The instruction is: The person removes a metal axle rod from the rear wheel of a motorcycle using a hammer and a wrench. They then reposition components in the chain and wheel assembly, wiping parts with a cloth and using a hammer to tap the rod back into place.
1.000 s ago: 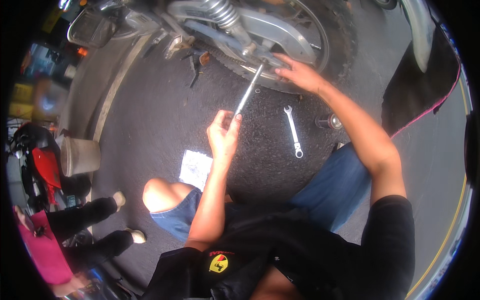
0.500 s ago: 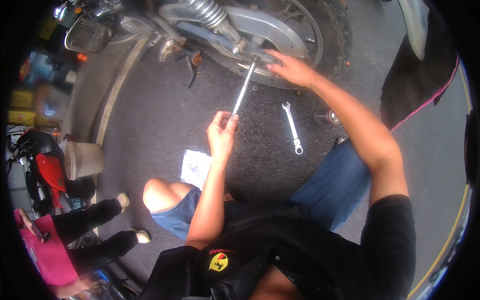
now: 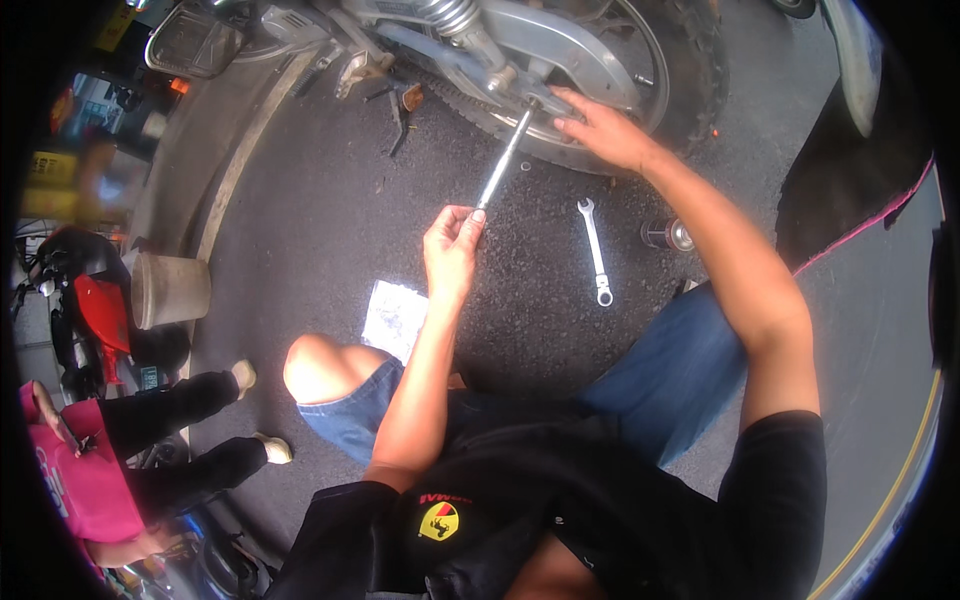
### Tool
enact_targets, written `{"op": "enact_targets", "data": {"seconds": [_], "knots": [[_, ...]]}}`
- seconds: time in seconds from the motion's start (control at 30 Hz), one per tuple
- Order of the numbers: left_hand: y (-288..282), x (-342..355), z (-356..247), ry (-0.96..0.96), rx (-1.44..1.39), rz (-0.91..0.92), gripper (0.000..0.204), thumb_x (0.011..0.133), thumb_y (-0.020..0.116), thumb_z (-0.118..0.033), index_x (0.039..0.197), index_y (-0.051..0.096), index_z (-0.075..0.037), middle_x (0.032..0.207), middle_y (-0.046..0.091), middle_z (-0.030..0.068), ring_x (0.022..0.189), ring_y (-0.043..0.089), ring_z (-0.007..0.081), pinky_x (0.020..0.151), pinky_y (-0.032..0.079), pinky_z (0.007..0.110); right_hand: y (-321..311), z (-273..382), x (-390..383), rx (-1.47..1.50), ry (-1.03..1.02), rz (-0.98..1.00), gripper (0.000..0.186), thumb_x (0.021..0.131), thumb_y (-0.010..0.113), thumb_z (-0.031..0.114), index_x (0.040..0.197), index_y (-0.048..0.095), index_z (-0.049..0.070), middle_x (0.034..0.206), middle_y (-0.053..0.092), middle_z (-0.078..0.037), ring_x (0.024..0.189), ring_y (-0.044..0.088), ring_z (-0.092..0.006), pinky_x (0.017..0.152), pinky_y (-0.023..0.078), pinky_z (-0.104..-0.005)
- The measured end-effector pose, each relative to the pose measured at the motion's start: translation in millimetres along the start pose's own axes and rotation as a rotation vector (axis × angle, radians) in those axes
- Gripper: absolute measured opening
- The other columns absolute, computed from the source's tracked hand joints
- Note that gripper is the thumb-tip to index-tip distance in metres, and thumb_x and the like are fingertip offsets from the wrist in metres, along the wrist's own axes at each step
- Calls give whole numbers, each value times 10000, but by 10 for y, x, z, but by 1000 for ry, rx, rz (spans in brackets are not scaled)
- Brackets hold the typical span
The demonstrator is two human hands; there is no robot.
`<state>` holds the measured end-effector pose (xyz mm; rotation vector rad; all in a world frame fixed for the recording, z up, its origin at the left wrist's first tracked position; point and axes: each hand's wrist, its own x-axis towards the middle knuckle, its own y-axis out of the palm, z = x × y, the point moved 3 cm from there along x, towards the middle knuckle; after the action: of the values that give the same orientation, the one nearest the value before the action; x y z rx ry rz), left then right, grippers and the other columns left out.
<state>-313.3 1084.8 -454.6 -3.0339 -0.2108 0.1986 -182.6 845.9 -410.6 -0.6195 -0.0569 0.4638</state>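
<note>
Seen from above, on dark asphalt: rear wheel (image 3: 655, 60) of a motorcycle across the top, with knobbly tyre, silver swingarm (image 3: 560, 40) and a coiled shock spring (image 3: 450, 15) above. Left of it, a pale curved kerb (image 3: 215, 170). At far left, another person seated in a pink top (image 3: 80, 490) and black trousers, beside a red scooter (image 3: 100, 310). Beside the kerb, a beige bucket (image 3: 170, 290). Near the bare knee, a white printed paper sheet (image 3: 395, 318), flat on the ground. Long silver ratchet handle (image 3: 503, 165) slanting from the wheel's axle nut down to the left hand (image 3: 452, 250), fingers curled and pinching its lower end. Right hand (image 3: 600, 130) flat on the wheel's hub, fingers spread. Between the two arms, a silver combination spanner (image 3: 594, 250) lying loose on the asphalt, well apart from both hands. Just right of it, a small dark can (image 3: 665, 234) on its side. Small dark tools (image 3: 400, 115) scattered under the chain; kind cannot be told.
</note>
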Motion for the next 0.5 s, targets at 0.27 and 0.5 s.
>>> {"op": "enact_targets", "data": {"seconds": [0.27,0.5], "knots": [[-24,18,-126,-87,20,47,200,884,604,-221,909,599,-22,680,559,-14,584,486,60,534,388,215,14,3,6,-155,-93,-103,583,908,509,376,1403,321,131,1376,412,-181,1254,423,-287,1036,330,-360],[-635,547,725,-123,-34,-175,411,859,586,-418,935,603,-14,819,639,70,727,592,200,696,476,359,45,-159,46,-228,-176,-135,651,883,519,423,1404,311,91,1304,472,-193,1110,543,-245,992,370,-347]]}}
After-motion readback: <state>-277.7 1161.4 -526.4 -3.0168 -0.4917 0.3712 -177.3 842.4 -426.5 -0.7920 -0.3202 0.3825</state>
